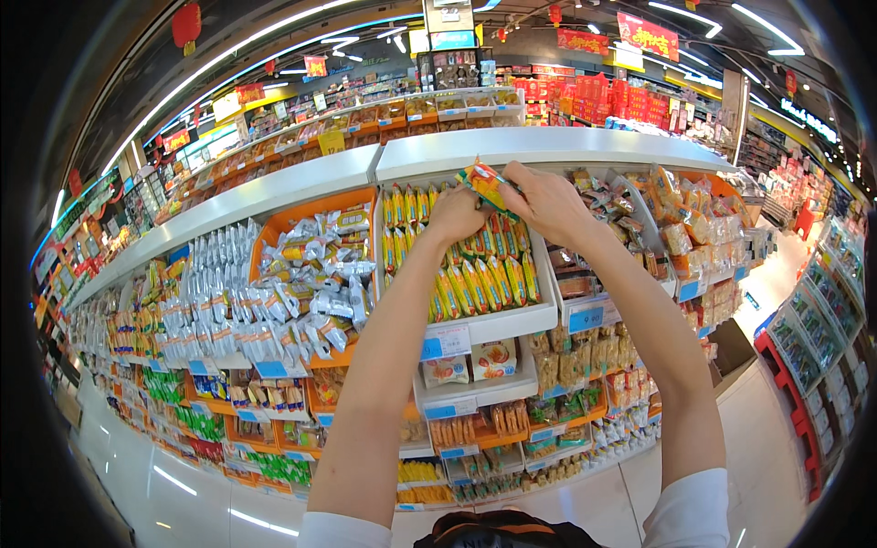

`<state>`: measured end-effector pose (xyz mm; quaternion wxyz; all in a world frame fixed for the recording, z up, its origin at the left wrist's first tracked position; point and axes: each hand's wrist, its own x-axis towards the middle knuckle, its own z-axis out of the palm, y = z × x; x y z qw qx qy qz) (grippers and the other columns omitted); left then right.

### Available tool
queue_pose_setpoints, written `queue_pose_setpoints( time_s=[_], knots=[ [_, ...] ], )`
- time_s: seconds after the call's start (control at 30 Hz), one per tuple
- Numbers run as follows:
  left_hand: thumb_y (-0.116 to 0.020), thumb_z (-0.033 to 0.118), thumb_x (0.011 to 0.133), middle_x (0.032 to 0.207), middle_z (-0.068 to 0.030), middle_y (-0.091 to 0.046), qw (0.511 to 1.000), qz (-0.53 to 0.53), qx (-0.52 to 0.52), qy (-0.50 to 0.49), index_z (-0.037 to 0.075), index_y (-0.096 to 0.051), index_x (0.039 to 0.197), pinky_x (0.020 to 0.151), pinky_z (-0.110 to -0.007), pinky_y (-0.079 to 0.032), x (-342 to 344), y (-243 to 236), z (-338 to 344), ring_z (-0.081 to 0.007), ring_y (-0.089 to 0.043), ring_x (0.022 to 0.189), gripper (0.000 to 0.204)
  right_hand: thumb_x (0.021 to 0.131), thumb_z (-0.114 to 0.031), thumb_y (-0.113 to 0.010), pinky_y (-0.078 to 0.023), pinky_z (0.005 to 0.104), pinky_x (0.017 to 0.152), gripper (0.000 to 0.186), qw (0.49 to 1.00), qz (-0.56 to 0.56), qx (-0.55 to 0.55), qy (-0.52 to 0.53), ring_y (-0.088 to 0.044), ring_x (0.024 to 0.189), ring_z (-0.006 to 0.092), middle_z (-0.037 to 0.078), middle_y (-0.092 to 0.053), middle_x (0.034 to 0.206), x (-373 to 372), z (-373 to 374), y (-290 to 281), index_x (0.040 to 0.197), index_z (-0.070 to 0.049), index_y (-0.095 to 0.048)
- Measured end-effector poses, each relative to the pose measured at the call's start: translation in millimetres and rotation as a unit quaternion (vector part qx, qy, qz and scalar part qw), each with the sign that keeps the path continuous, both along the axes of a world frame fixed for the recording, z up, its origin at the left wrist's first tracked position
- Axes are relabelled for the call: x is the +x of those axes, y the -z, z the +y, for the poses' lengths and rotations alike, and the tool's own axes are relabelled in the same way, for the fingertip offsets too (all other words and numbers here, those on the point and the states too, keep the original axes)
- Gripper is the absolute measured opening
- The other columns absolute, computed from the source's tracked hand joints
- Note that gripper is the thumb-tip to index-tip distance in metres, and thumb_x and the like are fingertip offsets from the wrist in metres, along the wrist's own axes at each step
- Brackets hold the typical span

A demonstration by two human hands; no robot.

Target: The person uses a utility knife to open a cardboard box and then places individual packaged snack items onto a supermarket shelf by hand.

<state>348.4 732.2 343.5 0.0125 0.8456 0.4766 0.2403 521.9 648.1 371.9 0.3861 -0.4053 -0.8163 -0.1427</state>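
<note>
A white bin [545, 294] on the shelf holds upright rows of slim yellow, green and red snack packets [484, 281]. Above its far part, my right hand [546, 203] pinches one snack packet [491, 186] between thumb and fingers, its orange end tilted up to the left. My left hand [454, 217] is just left of that packet, over the rows, with its fingers curled in. What those fingers grip, if anything, is hidden behind the hand.
Left of the bin, an orange bin [265, 239] is heaped with silver packets. Bagged baked snacks [681, 233] fill the bins to the right. A white ledge [539, 146] runs behind. Lower shelves carry more goods. A rack [813, 320] stands at right across the tiled floor [585, 498].
</note>
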Motion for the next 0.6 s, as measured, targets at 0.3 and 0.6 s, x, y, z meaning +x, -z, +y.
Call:
queue_pose_setpoints(
  time_s=[0.3, 0.6],
  knots=[
    [-0.060, 0.051, 0.082, 0.124, -0.0017, -0.059, 0.999, 0.017, 0.050, -0.011, 0.025, -0.063, 0.111, 0.095, -0.046, -0.035, 18, -10, -14, -0.0246, -0.051, 0.116, 0.039, 0.097, -0.028, -0.045, -0.040, 0.0313, 0.060, 0.028, 0.952, 0.304, 0.016, -0.047, -0.042, 0.060, 0.0165, 0.010, -0.050, 0.066, 30, -32, -9, 0.093, -0.001, -0.049],
    [-0.063, 0.047, 0.079, 0.112, -0.0053, -0.062, 0.994, -0.016, 0.096, -0.043, 0.022, -0.065, 0.100, 0.095, -0.050, -0.034, 23, 0, -2, -0.0256, -0.052, 0.112, 0.033, 0.098, -0.028, -0.045, -0.039, 0.0287, 0.062, 0.028, 0.943, 0.327, 0.007, -0.063, -0.041, 0.065, 0.0123, 0.007, -0.047, 0.068, 45, -56, -1, 0.089, -0.001, -0.048]
  ],
)
